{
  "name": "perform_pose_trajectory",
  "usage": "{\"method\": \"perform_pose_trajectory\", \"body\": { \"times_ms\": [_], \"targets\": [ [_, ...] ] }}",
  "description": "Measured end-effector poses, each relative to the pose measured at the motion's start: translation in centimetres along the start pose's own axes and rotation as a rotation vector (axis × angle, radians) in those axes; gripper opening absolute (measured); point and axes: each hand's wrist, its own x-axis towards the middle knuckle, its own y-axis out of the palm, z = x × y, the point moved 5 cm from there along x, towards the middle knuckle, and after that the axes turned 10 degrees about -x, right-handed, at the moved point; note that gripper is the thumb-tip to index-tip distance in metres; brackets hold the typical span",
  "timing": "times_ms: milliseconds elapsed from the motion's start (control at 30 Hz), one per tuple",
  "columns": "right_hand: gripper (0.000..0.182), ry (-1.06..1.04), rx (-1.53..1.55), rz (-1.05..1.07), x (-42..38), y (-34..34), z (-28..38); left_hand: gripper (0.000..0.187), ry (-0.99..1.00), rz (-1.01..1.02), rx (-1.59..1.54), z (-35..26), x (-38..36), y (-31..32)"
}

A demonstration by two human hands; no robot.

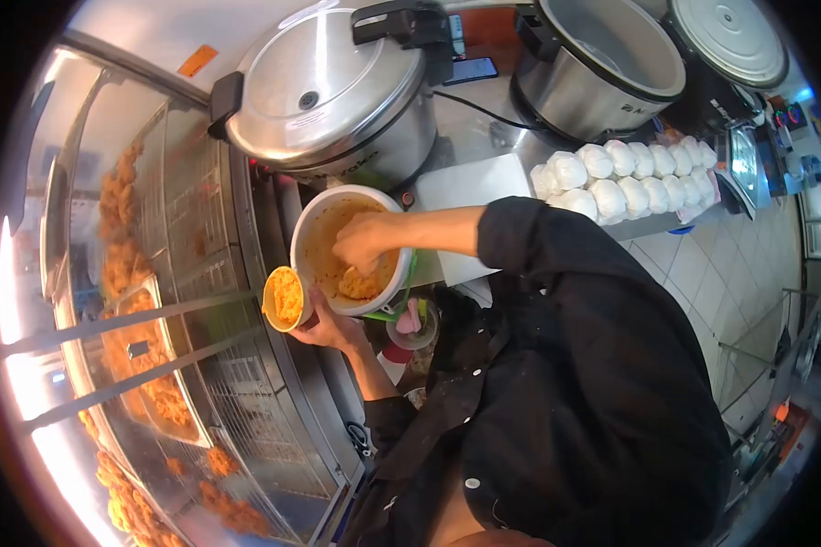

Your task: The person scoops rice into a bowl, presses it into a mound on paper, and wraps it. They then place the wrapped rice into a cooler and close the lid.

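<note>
My left hand [330, 325] is closed round a small yellow cup [270, 314], tilted beside the bucket. Crumbly orange-yellow food [288, 296] fills the cup up to its rim. Inside a white bucket [303, 239] is my right hand [363, 242], its fingers curled down onto a clump of the same crumbly food [360, 286]. The fingertips are partly hidden against that clump. Orange smears and specks coat the bucket's inner wall. A green handle [412, 271] hangs at the bucket's near right side.
Left stands a glass display case [237, 365] with fried food on racks. Behind the bucket is a large lidded cooker [328, 91]; an open cooker pot [602, 73] stands farther right. White wrapped bundles [602, 162] line the counter beside a pale board [472, 196]. A phone [471, 70] lies behind.
</note>
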Motion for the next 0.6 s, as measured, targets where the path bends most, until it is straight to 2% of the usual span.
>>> {"method": "perform_pose_trajectory", "body": {
  "times_ms": [100,133,200,233,267,333,400,467,533,600],
  "targets": [
    [0.022,0.036,0.104,0.036,-1.7,-0.6,-1.5,0.064,-0.059,0.014,0.027,-1.2,0.4,-1.2],
    [0.024,0.016,0.137,0.036,-1.8,0.0,-2.1,0.065,-0.096,0.089,0.009,-2.5,0.3,-0.6],
    [0.027,0.027,0.261,-0.076,-5.0,-2.4,-2.3,0.070,-0.152,0.176,0.003,-3.4,0.3,-1.2],
    [0.028,0.051,0.282,-0.037,-5.5,-2.7,-2.7,0.075,-0.169,0.205,0.104,-4.0,0.5,-1.8],
    [0.029,-0.005,0.359,-0.155,-6.1,-2.4,-3.4,0.077,-0.165,0.262,0.134,-4.7,0.6,-1.9],
    [0.025,-0.001,0.488,-0.220,-7.6,-3.3,-4.2,0.082,-0.202,0.341,0.166,-5.7,0.7,-1.7],
    [0.023,-0.018,0.445,-0.225,-8.8,-4.5,-4.6,0.086,-0.263,0.376,0.177,-5.4,0.6,-2.1],
    [0.022,-0.020,0.402,-0.236,-9.5,-6.1,-4.4,0.085,-0.212,0.385,0.252,-5.6,0.7,-2.2],
    [0.027,0.101,0.416,-0.256,-10.1,-7.5,-4.4,0.083,-0.181,0.403,0.345,-6.1,0.5,-1.5],
    [0.025,0.127,0.378,-0.270,-10.5,-9.1,-3.4,0.083,-0.125,0.451,0.467,-7.0,0.4,-0.4]
  ]
}}
